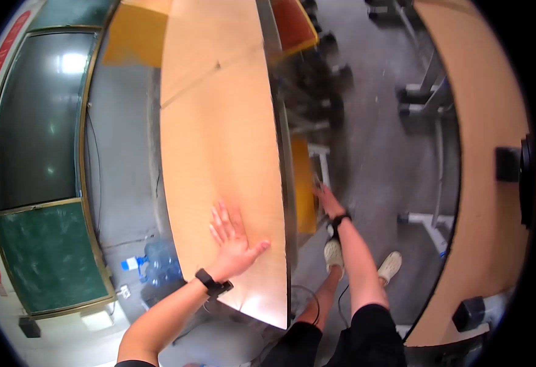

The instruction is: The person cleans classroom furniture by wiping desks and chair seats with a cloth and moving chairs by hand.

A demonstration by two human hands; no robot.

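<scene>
My left hand [234, 235] lies flat, fingers spread, on the bare top of a long light-wood table [219, 122], near its close end. A black band is on that wrist. My right hand [328, 200] hangs past the table's right edge, fingers loosely apart, close to a white metal frame [320, 160] under the table; whether it touches the frame is unclear. A black band sits on this wrist too. My legs and two light shoes [362, 260] show below on the grey floor.
A second wooden table [494, 110] runs along the right, with a black object [507, 164] on it. A large blue water bottle [158, 260] lies on the floor left of my table. A blackboard [42, 153] fills the left wall. Chair bases [424, 223] stand between tables.
</scene>
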